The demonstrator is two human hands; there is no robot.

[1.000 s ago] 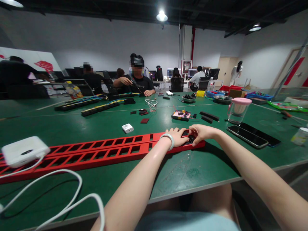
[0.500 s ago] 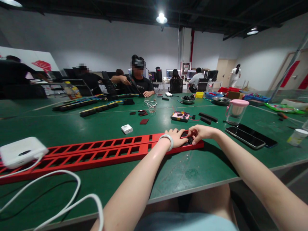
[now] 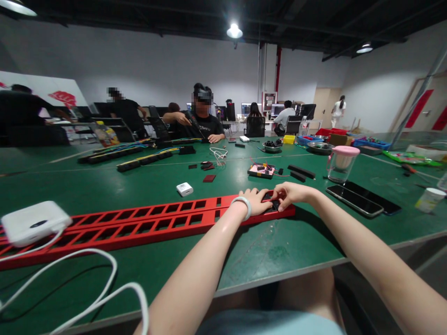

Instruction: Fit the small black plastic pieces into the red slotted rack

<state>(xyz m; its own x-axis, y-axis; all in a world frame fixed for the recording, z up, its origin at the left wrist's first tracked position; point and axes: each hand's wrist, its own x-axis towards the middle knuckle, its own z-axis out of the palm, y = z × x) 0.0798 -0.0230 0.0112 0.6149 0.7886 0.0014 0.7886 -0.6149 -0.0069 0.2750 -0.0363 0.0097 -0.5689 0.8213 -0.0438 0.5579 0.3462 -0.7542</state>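
Observation:
A long red frame (image 3: 208,217) with two rows of rectangular slots lies across the green table (image 3: 279,246). My left hand (image 3: 254,202) rests on it near its right end, fingers stretched out and a pale bangle at the wrist. At the same end, my right hand (image 3: 287,193) bends its thumb and fingers around a small black piece (image 3: 275,204) set in the frame. The fingers partly cover that piece, so its exact kind does not show. Other dark parts sit beside it in the end slots, partly hidden by my left hand.
A white box with a cable (image 3: 37,223) sits on the frame's left part. Beyond the frame are a white adapter (image 3: 184,189) and an open black box with wires (image 3: 261,170). Two phones (image 3: 354,200) and a pink-lidded cup (image 3: 342,164) stand right. A person opposite holds a power tool (image 3: 193,122).
Both my hands stay at the frame's right end with almost no movement. In the background, a person at the left has risen higher and a person in white has turned slightly.

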